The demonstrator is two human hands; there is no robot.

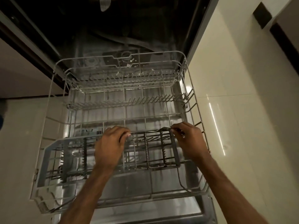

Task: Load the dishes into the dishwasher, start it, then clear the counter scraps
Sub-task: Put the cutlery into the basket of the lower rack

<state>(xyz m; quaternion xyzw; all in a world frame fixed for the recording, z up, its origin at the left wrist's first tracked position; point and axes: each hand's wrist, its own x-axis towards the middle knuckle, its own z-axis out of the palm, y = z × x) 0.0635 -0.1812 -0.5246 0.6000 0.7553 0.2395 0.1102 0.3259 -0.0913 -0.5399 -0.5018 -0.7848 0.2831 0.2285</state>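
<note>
Steel fork (pixel 150 131) held level over right part of cutlery tray (pixel 48 147). L hand (pixel 111 146) and R hand (pixel 191 139) each pinch one end. Best: lower flat btwn toothed dividers, keep level, release both ends together, check it seats.

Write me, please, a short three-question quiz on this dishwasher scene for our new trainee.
1. True or false: the pulled-out wire rack already holds plates.
2. Multiple choice: the fork is held by A) the left hand alone, B) the right hand alone, C) both hands, one pinching each end.
3. Short answer: over which grey thing is the fork held?

Key: 1. False, no plates show in it. 2. C. 3. The cutlery tray.
</note>
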